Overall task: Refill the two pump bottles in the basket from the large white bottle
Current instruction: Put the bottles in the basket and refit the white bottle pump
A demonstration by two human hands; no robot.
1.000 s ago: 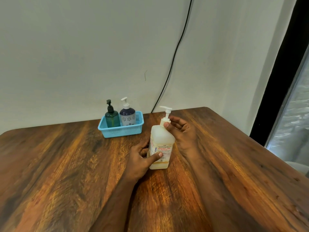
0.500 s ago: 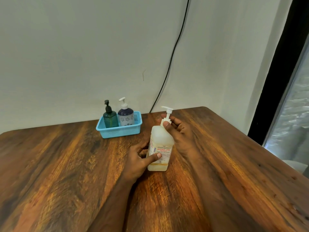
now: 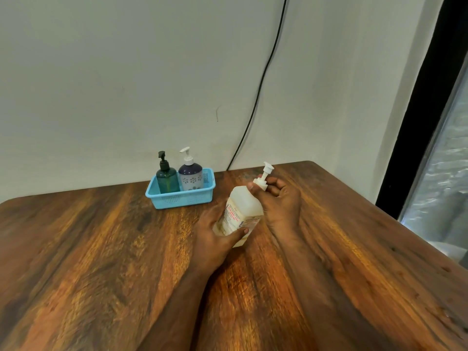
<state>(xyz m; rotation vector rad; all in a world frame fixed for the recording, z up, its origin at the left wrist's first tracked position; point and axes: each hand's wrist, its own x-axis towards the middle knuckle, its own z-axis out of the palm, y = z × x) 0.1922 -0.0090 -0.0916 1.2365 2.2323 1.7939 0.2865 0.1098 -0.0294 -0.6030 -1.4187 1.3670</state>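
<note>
The large white bottle (image 3: 241, 211) with a red-printed label is tilted to the right over the wooden table. My left hand (image 3: 215, 233) grips its lower body, thumb across the front. My right hand (image 3: 277, 201) holds the white pump cap (image 3: 263, 177) at the bottle's neck, fingers curled round its collar. Further back stands a blue basket (image 3: 177, 197) by the wall. It holds a dark green pump bottle (image 3: 167, 178) on the left and a navy and white flowered pump bottle (image 3: 190, 174) on the right, both upright.
The wooden table (image 3: 88, 262) runs up to a pale wall. A black cable (image 3: 263, 79) hangs down the wall behind the table. The table's right edge faces a dark door frame (image 3: 415, 110) and a window.
The large bottle stood upright on the table before; now it leans to the right in my left hand. My right hand stays at the pump cap.
</note>
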